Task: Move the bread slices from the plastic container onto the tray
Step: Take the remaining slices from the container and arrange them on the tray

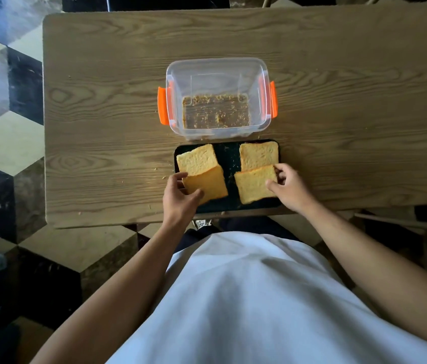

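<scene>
A clear plastic container with orange side clips stands mid-table and holds only crumbs. Just in front of it lies a black tray. Two bread slices rest at the tray's far end, one on the left and one on the right. My left hand grips a third slice at its near left corner, overlapping the far left slice. My right hand pinches a fourth slice by its right edge, low over the tray's near right part.
The wooden table carries scattered crumbs around the tray and container. Its near edge runs just under the tray, close to my white shirt. A checkered tile floor lies to the left.
</scene>
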